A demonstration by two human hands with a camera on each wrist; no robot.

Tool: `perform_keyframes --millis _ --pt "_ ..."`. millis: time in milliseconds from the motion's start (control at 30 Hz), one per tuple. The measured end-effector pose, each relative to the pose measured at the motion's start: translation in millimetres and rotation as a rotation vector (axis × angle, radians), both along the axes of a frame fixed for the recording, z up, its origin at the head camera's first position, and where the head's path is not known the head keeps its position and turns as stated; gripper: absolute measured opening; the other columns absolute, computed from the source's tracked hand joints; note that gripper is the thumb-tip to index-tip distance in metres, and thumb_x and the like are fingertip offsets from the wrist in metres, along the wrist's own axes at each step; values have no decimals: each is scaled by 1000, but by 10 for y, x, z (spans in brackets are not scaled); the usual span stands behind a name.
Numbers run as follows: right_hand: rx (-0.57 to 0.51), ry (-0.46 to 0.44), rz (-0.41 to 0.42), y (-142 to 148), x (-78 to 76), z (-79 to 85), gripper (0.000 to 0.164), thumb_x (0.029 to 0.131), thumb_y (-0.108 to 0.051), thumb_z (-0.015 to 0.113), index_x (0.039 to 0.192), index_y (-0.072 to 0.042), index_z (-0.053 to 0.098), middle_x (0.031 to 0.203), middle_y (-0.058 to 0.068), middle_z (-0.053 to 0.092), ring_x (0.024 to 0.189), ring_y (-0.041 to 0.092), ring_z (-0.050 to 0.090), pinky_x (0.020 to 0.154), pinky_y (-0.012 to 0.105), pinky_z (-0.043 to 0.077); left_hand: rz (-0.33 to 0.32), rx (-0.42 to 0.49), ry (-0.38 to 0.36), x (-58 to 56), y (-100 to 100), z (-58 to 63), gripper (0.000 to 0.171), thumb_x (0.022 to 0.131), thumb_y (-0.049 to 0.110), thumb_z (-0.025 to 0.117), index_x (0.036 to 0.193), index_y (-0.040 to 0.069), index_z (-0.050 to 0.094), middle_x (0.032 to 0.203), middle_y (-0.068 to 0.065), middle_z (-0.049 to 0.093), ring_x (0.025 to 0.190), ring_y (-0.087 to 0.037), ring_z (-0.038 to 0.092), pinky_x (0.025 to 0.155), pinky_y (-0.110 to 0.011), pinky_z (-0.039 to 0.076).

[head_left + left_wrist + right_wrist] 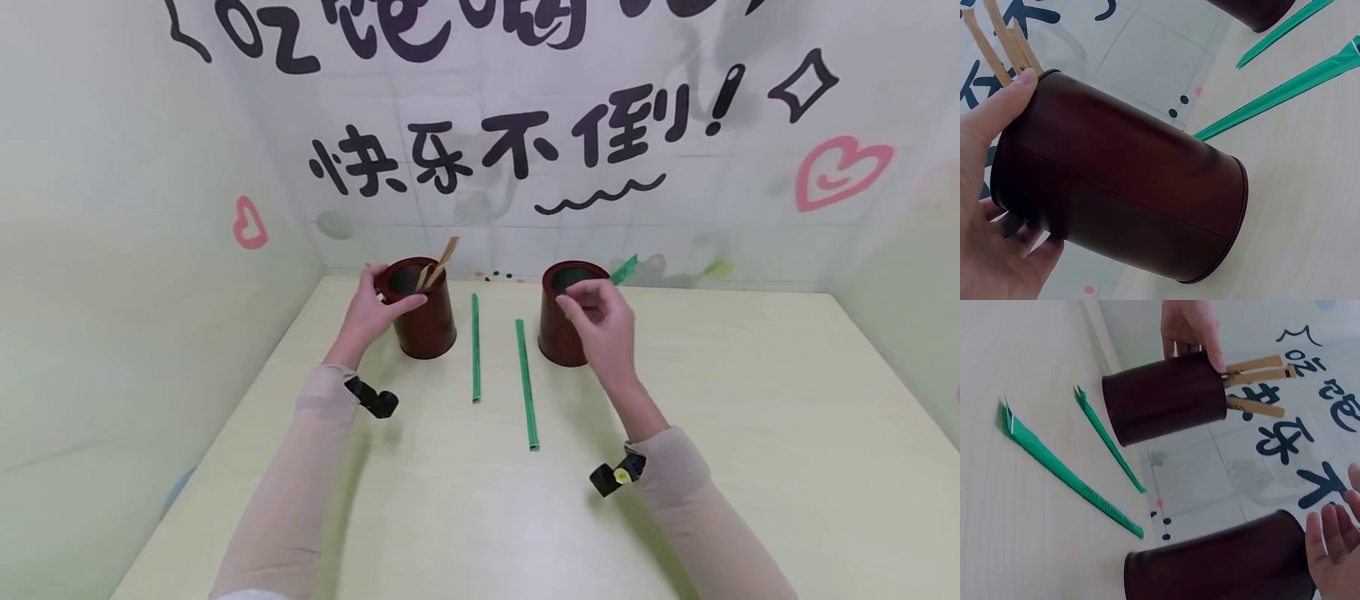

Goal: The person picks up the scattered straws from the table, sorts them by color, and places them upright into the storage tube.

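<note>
A dark red cylindrical cup (426,321) stands upright at the back left, with several brown paper-wrapped sticks (1260,376) poking out of its mouth. My left hand (377,310) grips this cup near the rim, thumb on the near side and fingers around the far side. A second dark red cup (558,329) stands to the right. My right hand (606,327) is at that cup's rim, fingers loosely bent with nothing seen between them. Behind its knuckles, a green wrapped stick (624,269) leans out of the right cup; its lower part is hidden.
Two slim green wrapped sticks (476,350) (527,385) lie on the pale tabletop (465,508) between the cups. Behind stands a whitish wall sheet (420,217) with black characters and pink hearts. Another wall (150,333) borders the table on the left.
</note>
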State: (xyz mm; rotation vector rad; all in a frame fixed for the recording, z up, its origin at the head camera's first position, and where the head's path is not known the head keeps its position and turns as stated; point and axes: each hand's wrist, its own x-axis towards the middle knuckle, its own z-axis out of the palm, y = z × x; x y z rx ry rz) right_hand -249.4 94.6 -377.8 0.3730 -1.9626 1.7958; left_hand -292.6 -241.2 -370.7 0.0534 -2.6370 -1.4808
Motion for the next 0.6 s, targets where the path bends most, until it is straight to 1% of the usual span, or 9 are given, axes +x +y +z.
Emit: perform_keyframes --millis 167,233,333,400,467,533,600 --pt "-112 61 -132 179 -48 -23 22 91 -8 72 101 8 61 96 0 62 83 6 60 71 14 53 -5 -6 -4 5 -14 21 97 86 39 76 155 4 18 165 -18 20 150 -33 28 120 -51 32" --pt "-151 76 -186 248 -71 -40 24 90 -8 72 102 9 60 93 -6 61 82 6 59 68 14 50 -9 -3 -13 9 -16 28 98 87 40 76 156 6 16 165 -17 21 151 -33 27 120 -51 32" --pt "-196 82 -230 337 -96 -65 29 89 -6 72 105 10 55 94 -8 57 78 8 55 65 14 47 -10 11 -13 17 -14 46 98 87 41 75 157 8 16 165 -15 21 151 -34 27 120 -51 33" --pt "-209 64 -239 383 -112 -82 34 87 -6 74 110 7 52 97 -8 54 80 10 53 66 15 46 -7 20 -5 25 -13 71 97 87 41 75 157 9 16 165 -14 21 151 -34 26 120 -51 32" --pt "-196 23 -236 423 -138 -104 42 86 -8 75 117 3 49 103 -9 51 86 11 53 69 15 47 -10 36 12 31 -14 101 96 87 40 75 157 10 17 165 -13 21 152 -34 25 120 -52 32" --pt "-162 -32 -224 459 -176 -131 52 85 -10 77 125 -1 46 111 -10 49 95 12 53 76 16 49 -14 49 30 36 -15 136 95 87 39 75 157 10 17 166 -12 21 153 -33 23 121 -51 30" --pt "-117 -85 -205 489 -216 -154 61 85 -13 78 133 -3 43 119 -8 49 105 14 53 84 19 50 -21 67 48 42 -14 171 94 88 37 75 157 10 18 166 -11 22 153 -30 23 122 -50 29"
